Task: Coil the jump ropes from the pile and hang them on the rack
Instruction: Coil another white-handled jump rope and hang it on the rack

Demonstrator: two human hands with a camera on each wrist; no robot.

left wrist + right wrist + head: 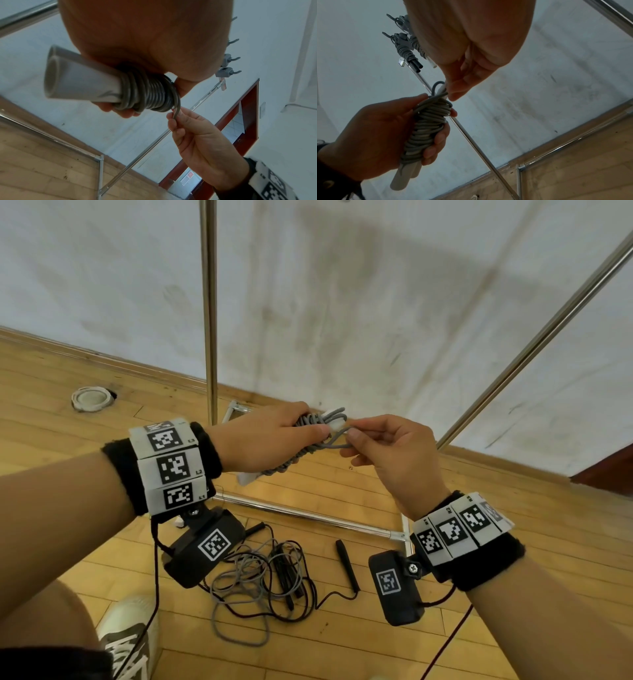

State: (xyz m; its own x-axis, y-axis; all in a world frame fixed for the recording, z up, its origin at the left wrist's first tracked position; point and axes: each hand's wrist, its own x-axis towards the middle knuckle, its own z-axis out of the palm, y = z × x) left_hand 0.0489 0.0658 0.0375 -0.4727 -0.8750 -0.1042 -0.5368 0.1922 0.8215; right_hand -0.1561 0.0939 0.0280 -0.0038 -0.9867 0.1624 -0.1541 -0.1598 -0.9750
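We have one grey cord jump rope with pale grey plastic handles (310, 440) nearly done: cord wound tight round both handles, held in front of us above the floor. Our left hand (267, 440) is wrapped round the bundle, fingers curled over the coils. Our right hand (387, 450) pinches the last loose loop of cord at the bundle's top end, thumb and forefinger clamped on it. We judge we are tucking or locking off the tail; hanging is next.

Left to do: the tangled pile of grey and black ropes (260, 580) on the wooden plank floor (462, 645), with a black handle (347, 565) lying beside it. At least two ropes in there, exact count unclear.

Already done: only the right wrist view shows it, two coiled rope bundles (407, 51) hanging up by the hooks on the chrome tube rack (471, 135). One has dark handles, one pale.

The left wrist view shows a row of grey plastic hooks (229, 59) on the rack, those in view bare, so room remains. It also gives the tightest look at the coils against the handle ends and the right hand's pinch.

The head view alone shows the pile; it sees the rack's uprights and base rail, not the hooks.
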